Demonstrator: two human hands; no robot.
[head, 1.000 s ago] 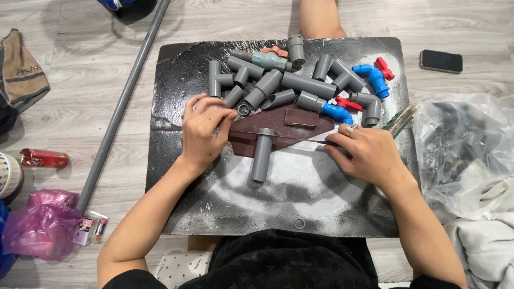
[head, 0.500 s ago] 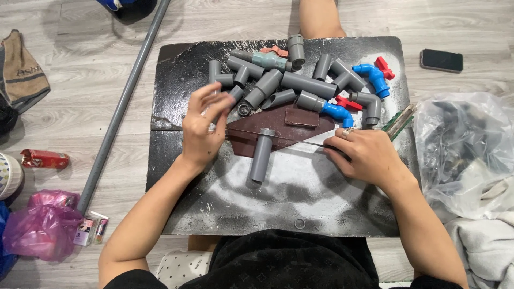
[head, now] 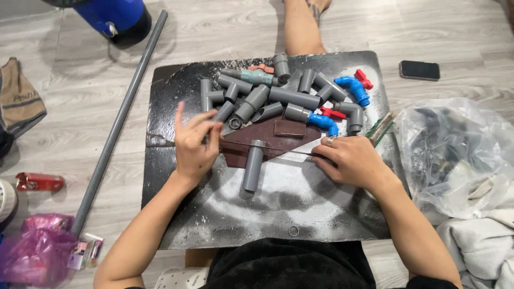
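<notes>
Where the dark work board [head: 176,214] lies on the pale wood floor, we see both hands resting over its middle. The left hand [head: 195,142] has its fingers drawn together in a pinch on one end of a thin blade [head: 278,150], with the index finger raised clear. The right hand [head: 348,158] lies flat with fingers closed on the other end of that blade, near a green-handled tool [head: 381,127]. The blade spans between the hands and crosses the upper end of a short grey pipe piece [head: 252,166], which lies nearly upright in the view on a reddish-brown sheet [head: 286,134]. Behind the sheet we note a pile of grey pipe fittings [head: 278,96] with blue valves [head: 353,88] among them. A long grey pipe [head: 120,118] lies on the floor left of the board. A black phone [head: 419,70] lies to the right, above a clear plastic bag [head: 455,150].
</notes>
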